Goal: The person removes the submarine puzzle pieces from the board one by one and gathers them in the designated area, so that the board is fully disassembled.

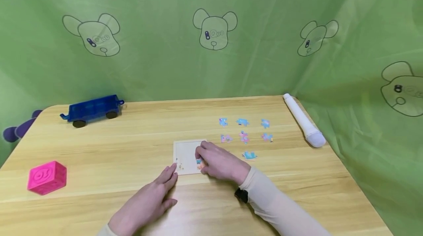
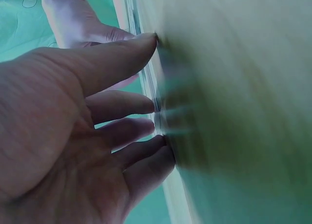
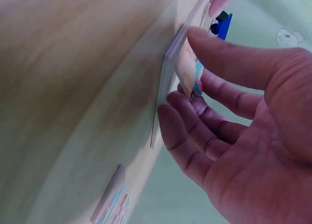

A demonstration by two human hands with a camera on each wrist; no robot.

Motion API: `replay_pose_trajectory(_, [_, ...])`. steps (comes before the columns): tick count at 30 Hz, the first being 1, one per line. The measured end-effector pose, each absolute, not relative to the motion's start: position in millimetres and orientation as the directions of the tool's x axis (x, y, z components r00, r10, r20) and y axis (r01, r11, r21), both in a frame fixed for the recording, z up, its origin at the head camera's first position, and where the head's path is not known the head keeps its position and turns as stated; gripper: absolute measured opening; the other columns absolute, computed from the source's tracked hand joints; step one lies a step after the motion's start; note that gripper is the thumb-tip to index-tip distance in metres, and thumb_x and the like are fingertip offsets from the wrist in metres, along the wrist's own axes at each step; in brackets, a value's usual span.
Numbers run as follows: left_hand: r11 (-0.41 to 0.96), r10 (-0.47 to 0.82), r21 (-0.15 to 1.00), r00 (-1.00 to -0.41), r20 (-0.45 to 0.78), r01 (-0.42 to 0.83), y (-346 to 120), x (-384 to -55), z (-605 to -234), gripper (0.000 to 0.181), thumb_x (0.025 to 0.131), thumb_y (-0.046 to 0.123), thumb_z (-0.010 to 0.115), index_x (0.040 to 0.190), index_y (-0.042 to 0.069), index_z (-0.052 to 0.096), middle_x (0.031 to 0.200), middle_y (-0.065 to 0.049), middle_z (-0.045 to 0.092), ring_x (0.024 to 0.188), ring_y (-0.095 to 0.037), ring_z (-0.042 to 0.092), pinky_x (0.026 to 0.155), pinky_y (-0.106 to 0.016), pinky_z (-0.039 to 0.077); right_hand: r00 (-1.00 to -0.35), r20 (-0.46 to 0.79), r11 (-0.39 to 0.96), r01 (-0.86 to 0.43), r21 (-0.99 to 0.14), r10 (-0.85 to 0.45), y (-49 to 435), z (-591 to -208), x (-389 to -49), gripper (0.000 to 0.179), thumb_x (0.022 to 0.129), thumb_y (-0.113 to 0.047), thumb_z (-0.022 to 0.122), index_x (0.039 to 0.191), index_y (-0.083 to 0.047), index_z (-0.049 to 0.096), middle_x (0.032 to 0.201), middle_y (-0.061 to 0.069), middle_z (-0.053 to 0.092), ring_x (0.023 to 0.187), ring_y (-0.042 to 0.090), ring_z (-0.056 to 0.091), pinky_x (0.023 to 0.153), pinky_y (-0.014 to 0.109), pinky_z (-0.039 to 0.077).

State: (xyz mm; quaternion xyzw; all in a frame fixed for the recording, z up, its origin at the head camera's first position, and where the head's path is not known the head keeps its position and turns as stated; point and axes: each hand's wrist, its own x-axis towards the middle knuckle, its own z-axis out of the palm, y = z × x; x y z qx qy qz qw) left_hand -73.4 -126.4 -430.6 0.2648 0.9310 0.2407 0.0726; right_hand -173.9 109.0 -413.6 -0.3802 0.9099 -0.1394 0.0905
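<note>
A pale square puzzle board lies on the wooden table, with a small print at its lower left corner. My right hand is over the board's right side and pinches a colourful puzzle piece between thumb and fingers. In the right wrist view that puzzle piece stands tilted at the edge of the board, and a fingertip touches the board. The fingertips of my left hand rest at the board's left edge, fingers extended; the left wrist view shows the left hand holding nothing.
Several loose puzzle pieces lie in rows right of the board, with one piece nearer me. A white microphone lies at the right edge. At the left are a blue toy wagon and a pink block. Green curtains surround the table.
</note>
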Motion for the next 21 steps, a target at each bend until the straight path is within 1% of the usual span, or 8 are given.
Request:
replay_pose_trajectory(4, [0.746,0.526,0.485,-0.851,-0.008,0.456,-126.8,-72.9,-430.4,0.066,0.090,0.022,0.073,0.140,-0.011,0.046,0.157,-0.019,0.028,0.139,-0.038,0.033,0.105,-0.047,0.040,-0.689,-0.017,0.650,-0.675,-0.349,-0.725,108.3,-413.4,-175.0,0.015,0.089,-0.006,0.071,0.101,-0.012,0.062,0.093,-0.004,0.050,0.080,0.012,0.049,0.072,0.026,0.049])
replay_pose_trajectory(10, [0.749,0.529,0.470,-0.849,0.001,0.467,-127.5,-72.9,-431.4,0.066,0.090,0.023,0.073,0.139,-0.011,0.046,0.156,-0.019,0.029,0.139,-0.037,0.034,0.104,-0.047,0.041,-0.687,-0.006,0.639,-0.672,-0.375,-0.726,107.6,-413.8,-176.3,0.015,0.090,0.000,0.064,0.097,-0.013,0.063,0.090,-0.006,0.053,0.077,0.010,0.051,0.070,0.024,0.048])
replay_pose_trajectory(16, [0.751,0.530,0.465,-0.848,0.000,0.469,-127.0,-73.5,-432.2,0.067,0.090,0.024,0.073,0.140,-0.011,0.046,0.156,-0.019,0.029,0.139,-0.036,0.033,0.104,-0.046,0.041,-0.703,0.014,0.610,-0.627,-0.484,-0.711,116.3,-404.4,-175.8,0.012,0.095,-0.002,0.061,0.098,-0.013,0.065,0.092,-0.006,0.058,0.080,0.010,0.053,0.073,0.025,0.049])
replay_pose_trajectory(18, [0.752,0.528,0.467,-0.849,-0.005,0.465,-126.9,-73.6,-432.2,0.067,0.090,0.025,0.073,0.140,-0.010,0.045,0.157,-0.019,0.028,0.139,-0.036,0.032,0.104,-0.046,0.040,-0.711,0.019,0.601,-0.609,-0.517,-0.703,124.6,-399.1,-176.7,0.010,0.096,-0.004,0.061,0.099,-0.013,0.066,0.093,-0.005,0.060,0.083,0.010,0.054,0.076,0.028,0.049])
replay_pose_trajectory(21, [0.752,0.527,0.470,-0.850,-0.009,0.461,-127.0,-73.5,-432.1,0.067,0.090,0.025,0.073,0.141,-0.010,0.045,0.157,-0.018,0.028,0.140,-0.036,0.032,0.104,-0.046,0.040,-0.722,0.042,0.581,-0.588,-0.563,-0.690,142.1,-391.7,-180.4,0.010,0.095,-0.004,0.061,0.098,-0.011,0.067,0.093,-0.002,0.063,0.085,0.011,0.056,0.079,0.030,0.050])
